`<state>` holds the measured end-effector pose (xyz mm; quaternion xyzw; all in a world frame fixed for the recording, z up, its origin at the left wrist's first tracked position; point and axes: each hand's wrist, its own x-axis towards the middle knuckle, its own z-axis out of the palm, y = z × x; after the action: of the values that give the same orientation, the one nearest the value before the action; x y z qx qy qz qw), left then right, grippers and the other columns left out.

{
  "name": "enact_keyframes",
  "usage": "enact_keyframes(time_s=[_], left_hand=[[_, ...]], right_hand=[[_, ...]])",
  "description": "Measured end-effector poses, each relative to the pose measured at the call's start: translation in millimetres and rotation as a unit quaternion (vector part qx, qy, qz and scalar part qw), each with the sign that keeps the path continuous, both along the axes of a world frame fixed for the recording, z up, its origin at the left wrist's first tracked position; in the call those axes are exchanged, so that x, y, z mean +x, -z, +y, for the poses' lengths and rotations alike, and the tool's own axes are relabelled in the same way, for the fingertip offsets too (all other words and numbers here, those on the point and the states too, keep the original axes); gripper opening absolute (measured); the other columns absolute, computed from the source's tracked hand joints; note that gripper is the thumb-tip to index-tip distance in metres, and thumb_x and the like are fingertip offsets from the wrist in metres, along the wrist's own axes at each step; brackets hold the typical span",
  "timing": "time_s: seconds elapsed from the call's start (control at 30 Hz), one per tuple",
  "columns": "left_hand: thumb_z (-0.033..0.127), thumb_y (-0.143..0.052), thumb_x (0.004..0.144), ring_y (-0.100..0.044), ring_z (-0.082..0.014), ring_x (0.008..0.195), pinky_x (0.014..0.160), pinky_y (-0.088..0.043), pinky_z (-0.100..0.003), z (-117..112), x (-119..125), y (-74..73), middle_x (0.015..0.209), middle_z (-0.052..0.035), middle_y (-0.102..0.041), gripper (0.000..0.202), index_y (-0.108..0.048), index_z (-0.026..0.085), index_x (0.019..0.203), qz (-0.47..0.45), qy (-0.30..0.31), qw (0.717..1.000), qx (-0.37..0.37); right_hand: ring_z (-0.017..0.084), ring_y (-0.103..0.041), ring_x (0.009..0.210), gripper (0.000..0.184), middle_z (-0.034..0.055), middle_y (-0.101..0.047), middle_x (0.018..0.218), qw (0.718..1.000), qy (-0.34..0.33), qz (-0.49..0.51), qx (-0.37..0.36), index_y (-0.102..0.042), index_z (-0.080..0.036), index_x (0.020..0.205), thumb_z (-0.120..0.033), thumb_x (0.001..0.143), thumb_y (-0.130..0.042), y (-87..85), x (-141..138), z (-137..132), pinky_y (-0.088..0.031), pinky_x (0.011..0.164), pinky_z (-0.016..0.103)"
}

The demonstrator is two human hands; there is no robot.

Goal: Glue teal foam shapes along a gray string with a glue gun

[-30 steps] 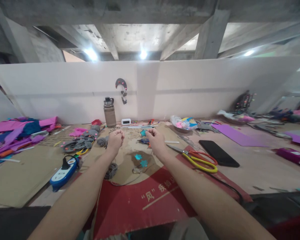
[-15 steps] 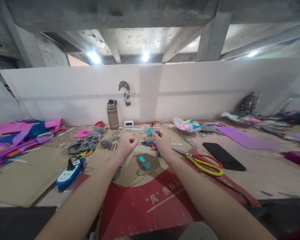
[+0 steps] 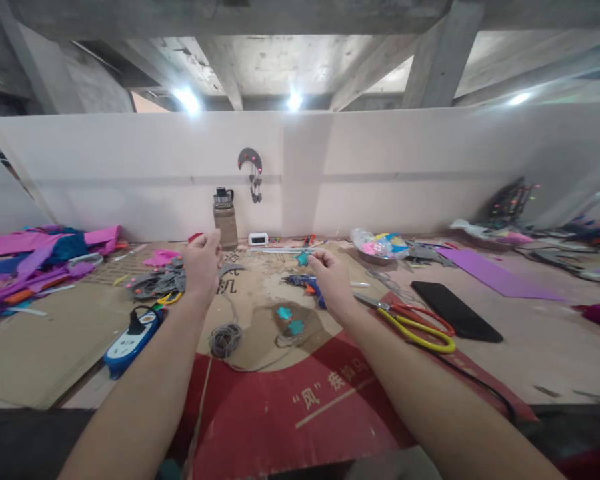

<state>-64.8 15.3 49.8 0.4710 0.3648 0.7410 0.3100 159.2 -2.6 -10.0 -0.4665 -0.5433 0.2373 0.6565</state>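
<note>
My right hand [image 3: 330,275] pinches a small teal felt star [image 3: 303,258] above the cardboard. My left hand [image 3: 203,265] is raised in front of the water bottle [image 3: 225,219], thumb and finger pressed together; what they hold, if anything, is too small to make out. Two more teal shapes lie below on the cardboard, a flower-like one [image 3: 283,313] and a star [image 3: 295,327]. Beside my left forearm is a coil of grey cord [image 3: 225,340], its strand running toward these pieces. A blue glue gun [image 3: 303,281] lies just left of my right hand.
Scissors with red and yellow handles [image 3: 415,324] and a black phone [image 3: 455,311] lie to the right. On the left are a blue power strip [image 3: 133,342], grey felt pieces [image 3: 160,283] and colored felt scraps [image 3: 45,257]. A moon ornament [image 3: 250,159] hangs on the white partition [image 3: 355,173].
My left hand has moved left and up, away from my right hand, uncovering the cord coil. My right hand keeps the star at nearly the same place. The view has shifted slightly.
</note>
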Motion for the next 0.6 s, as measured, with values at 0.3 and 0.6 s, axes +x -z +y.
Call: enact_keyframes(time_s=[0.3,0.6], left_hand=[[0.019,-0.051,0.068,-0.047,-0.0074,0.045,0.041,-0.036,-0.019,5.0,20.7,30.5,0.061,0.0027,-0.054,0.008,-0.056,0.017,0.074,0.139,0.083,0.984,-0.075],[0.02,-0.05,0.077,-0.056,-0.0128,0.064,0.062,-0.043,-0.025,-38.3,67.7,44.3,0.073,-0.0026,-0.065,0.017,-0.067,0.018,0.082,0.446,0.133,0.885,0.025]], right_hand=[[0.009,-0.033,0.05,0.022,-0.0053,-0.04,0.057,0.999,-0.022,0.021,-0.037,-0.056,-0.019,0.075,-0.041,0.072,-0.056,-3.9,-3.7,-5.7,-0.028,0.047,0.022],[0.008,-0.03,0.042,0.028,-0.007,-0.039,0.049,0.997,-0.017,0.065,-0.044,-0.056,-0.018,0.075,-0.046,0.07,-0.06,5.2,8.4,4.8,-0.025,0.043,0.023]])
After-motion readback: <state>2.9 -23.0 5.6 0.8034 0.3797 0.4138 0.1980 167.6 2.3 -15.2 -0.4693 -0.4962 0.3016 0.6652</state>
